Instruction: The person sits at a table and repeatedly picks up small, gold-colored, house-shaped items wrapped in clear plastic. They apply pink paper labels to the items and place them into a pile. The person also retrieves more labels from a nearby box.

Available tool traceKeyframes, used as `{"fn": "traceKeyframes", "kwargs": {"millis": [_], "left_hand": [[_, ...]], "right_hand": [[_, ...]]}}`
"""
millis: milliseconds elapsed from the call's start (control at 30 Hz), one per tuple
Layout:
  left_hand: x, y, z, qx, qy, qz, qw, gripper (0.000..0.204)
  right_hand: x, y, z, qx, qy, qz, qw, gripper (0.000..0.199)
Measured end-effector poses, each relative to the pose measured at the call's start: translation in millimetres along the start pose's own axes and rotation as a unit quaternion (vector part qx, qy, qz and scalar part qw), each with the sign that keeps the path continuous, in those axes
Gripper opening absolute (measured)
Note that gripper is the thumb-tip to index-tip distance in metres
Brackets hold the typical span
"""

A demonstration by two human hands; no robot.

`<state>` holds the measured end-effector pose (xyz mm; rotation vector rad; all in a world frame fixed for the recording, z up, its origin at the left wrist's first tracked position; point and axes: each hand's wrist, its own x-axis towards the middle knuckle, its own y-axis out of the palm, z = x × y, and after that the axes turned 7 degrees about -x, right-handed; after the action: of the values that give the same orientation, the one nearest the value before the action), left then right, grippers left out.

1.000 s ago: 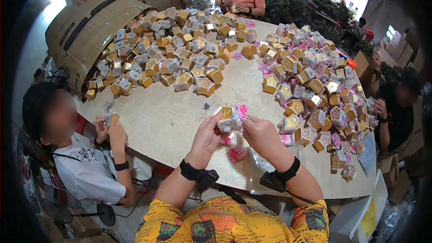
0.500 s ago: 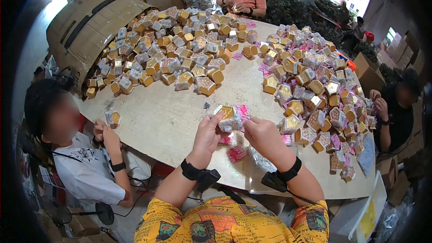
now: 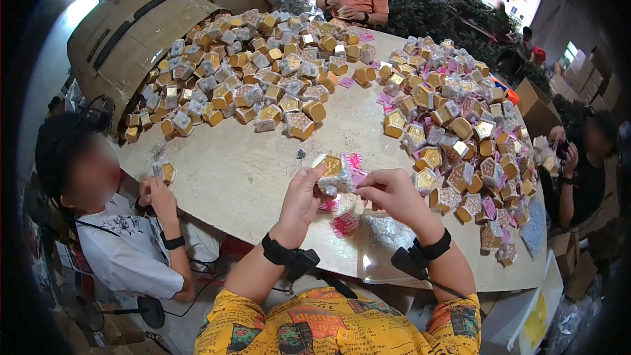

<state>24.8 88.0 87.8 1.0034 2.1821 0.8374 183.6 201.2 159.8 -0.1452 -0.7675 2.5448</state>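
Above the table's near edge, my left hand (image 3: 301,198) grips a gold house-shaped ornament (image 3: 333,166) with a white, glittery coating round its sides, thumb on top. A pink printed tag (image 3: 353,162) sits against the ornament's right side. My right hand (image 3: 393,198) closes in a pinch at the tag's lower right edge; a thin string there, if any, is too small to see. Below my hands, another pink tag (image 3: 344,224) lies on the table beside a clear plastic bag (image 3: 389,231).
Many similar ornaments spill from a cardboard box (image 3: 141,29) at the far left. A second heap (image 3: 460,131), mixed with pink tags, covers the table's right side. One person sits at left, one at the far side, one at right. A lone ornament (image 3: 165,172) lies near the left person.
My right hand has shifted slightly right, and its fingers have turned at the tag's edge. My left hand holds the ornament almost still. The person at right now raises an ornament.
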Motion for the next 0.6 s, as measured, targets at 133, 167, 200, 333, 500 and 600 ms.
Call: {"fn": "traceKeyframes", "kwargs": {"millis": [133,167,200,333,500,600], "left_hand": [[-2,0,2,0.008,-0.038,0.025,0.999,0.031],[-2,-1,4,0.01,-0.048,0.034,0.998,0.031],[-4,-1,5,0.012,-0.049,0.035,0.998,0.03],[-5,-1,12,0.03,-0.048,0.024,0.998,0.031],[14,-9,-5,0.181,-0.087,0.114,0.973,0.034],[36,-10,-26,0.53,0.079,0.075,0.841,0.036]], "right_hand": [[4,-5,-15,0.117,0.062,0.048,0.99,0.01],[3,-6,-18,0.113,0.065,0.05,0.99,0.01],[5,-6,-19,0.11,0.067,0.056,0.99,0.01],[7,-1,-27,0.093,0.083,0.07,0.99,0.013],[6,-6,-31,0.181,0.089,0.06,0.978,0.013],[6,-48,-42,0.113,0.036,-0.096,0.988,0.01]]}}
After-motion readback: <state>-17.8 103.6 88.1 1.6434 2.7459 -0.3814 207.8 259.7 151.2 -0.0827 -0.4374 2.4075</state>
